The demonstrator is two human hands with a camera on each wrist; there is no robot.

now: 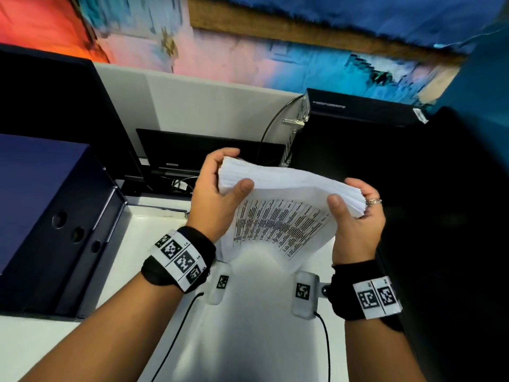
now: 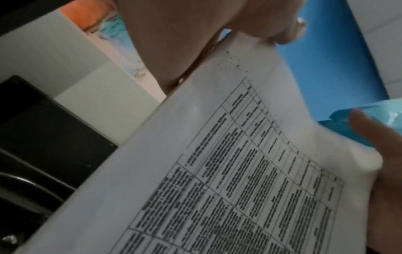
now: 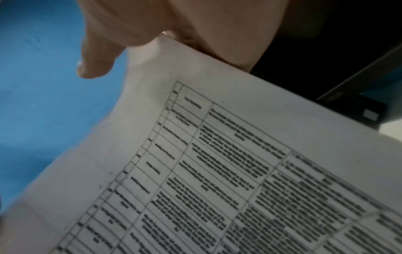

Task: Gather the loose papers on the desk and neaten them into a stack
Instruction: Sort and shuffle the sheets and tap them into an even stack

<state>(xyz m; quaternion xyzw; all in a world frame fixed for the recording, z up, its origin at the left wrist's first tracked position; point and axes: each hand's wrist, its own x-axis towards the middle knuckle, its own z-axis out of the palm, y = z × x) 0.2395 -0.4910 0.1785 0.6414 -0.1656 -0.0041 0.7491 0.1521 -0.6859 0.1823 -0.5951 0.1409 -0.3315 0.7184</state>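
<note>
Your left hand [image 1: 213,194] and right hand [image 1: 355,219] hold the stack of papers [image 1: 286,194] between them, lifted clear of the white desk [image 1: 248,340]. The left hand's fingers curl over the stack's far left corner and its thumb presses on the near face; the right hand clamps the right end the same way, thumb on the printed side, with a ring [image 1: 373,201] on one finger. The stack bows upward in the middle, and its front sheet hangs down toward you, showing a printed table [image 1: 278,224]. From the left wrist, that table [image 2: 250,180] fills the lower picture; the right wrist view shows it [image 3: 228,171] too, blurred.

A dark blue box [image 1: 49,216] sits along the desk's left edge. A black computer case [image 1: 352,128] stands at the far right corner, and a cable [image 1: 272,128] runs behind it.
</note>
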